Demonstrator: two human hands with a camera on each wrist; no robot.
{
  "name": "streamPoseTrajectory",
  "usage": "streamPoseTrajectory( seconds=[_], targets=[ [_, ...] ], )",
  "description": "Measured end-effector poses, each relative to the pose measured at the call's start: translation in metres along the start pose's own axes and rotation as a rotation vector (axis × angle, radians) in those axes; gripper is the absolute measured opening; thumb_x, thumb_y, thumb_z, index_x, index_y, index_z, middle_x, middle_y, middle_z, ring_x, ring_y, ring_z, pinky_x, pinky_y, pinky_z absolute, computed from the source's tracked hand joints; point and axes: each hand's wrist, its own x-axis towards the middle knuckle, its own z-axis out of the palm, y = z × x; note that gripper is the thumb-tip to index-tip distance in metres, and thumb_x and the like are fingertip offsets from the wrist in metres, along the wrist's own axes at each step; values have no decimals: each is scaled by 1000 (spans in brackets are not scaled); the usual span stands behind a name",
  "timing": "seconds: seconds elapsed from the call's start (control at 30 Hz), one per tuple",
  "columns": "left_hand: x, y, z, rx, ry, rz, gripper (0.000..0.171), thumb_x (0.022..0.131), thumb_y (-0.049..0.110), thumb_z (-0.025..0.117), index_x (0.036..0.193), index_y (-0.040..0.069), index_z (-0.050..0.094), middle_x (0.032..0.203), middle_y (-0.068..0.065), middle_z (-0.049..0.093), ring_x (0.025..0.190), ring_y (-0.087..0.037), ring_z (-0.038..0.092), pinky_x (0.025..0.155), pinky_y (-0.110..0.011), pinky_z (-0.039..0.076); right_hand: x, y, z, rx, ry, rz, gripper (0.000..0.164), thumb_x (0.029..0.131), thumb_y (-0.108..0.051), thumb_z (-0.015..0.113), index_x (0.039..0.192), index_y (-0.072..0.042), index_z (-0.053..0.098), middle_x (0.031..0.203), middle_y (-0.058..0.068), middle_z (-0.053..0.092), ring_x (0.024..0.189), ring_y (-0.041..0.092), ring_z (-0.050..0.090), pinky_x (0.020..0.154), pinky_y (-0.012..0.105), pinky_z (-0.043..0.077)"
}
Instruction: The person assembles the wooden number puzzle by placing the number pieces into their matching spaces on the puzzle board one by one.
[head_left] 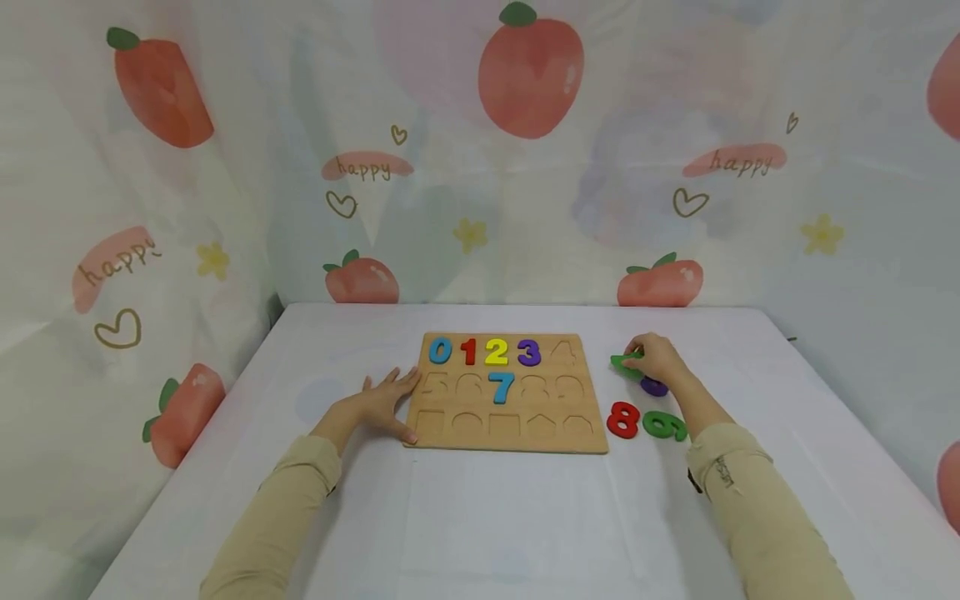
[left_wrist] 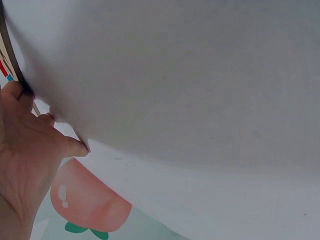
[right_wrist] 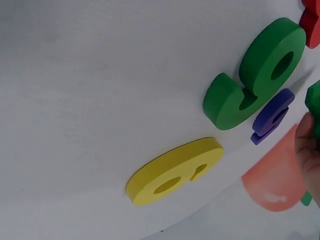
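Note:
My left hand rests at the left edge of a wooden number puzzle board, fingers spread, thumb by the near corner. In the board sit a blue 0, red 1, yellow 2, purple 3 and blue 7. Right of the board, my right hand pinches a green puzzle piece, its shape partly hidden by the fingers. Just below that hand lies a purple number piece. Nearer are a red 8 and a green number piece shaped like 6 or 9.
A yellow number piece lies on the table in the right wrist view, hidden by the right arm in the head view. Several recesses in the board hold no piece. A printed cloth backdrop rises behind the white table.

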Motion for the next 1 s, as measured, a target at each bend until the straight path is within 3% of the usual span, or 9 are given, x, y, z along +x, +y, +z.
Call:
streamPoseTrajectory(
  seconds=[0.17,0.43,0.57,0.7,0.87,1.0],
  targets=[
    [-1,1,1,-14,-9,-5,120,66,51,80,152,9,8,160,-8,3,146,-36,-5,106,-72,-6,-2,-2,0,124,-42,12,17,88,-1,60,97,13,60,82,22,61,60,18,61,58,31,54],
    [0,-1,3,-1,-1,-4,119,66,52,80,152,9,9,160,-8,4,146,-37,-3,106,-72,-5,-6,-8,3,229,63,15,24,90,-7,59,102,13,59,91,27,64,76,25,63,64,28,53],
    [0,-1,0,1,0,-10,119,66,50,80,152,10,9,160,-7,3,146,-36,-5,106,-71,-6,-4,-13,6,257,82,51,26,92,-11,59,105,12,59,97,27,64,81,25,63,70,32,55],
    [0,-1,-1,-1,-8,-8,119,67,50,80,152,10,7,160,-7,2,146,-36,-7,106,-71,-7,-3,-22,7,306,46,112,30,93,-12,58,111,12,57,99,25,61,79,19,60,74,34,56],
    [1,-2,-1,-6,-12,-7,120,67,51,80,152,10,6,160,-9,1,146,-36,-7,106,-71,-8,-1,-32,11,387,-6,131,36,95,-7,53,123,16,49,100,25,59,75,11,58,73,31,58],
    [1,-2,-1,1,-9,-6,120,67,51,79,153,10,7,160,-8,2,146,-36,-6,106,-71,-7,1,-37,15,413,-8,145,36,96,-7,51,123,16,48,105,29,59,74,7,57,72,29,57]
  ],
)
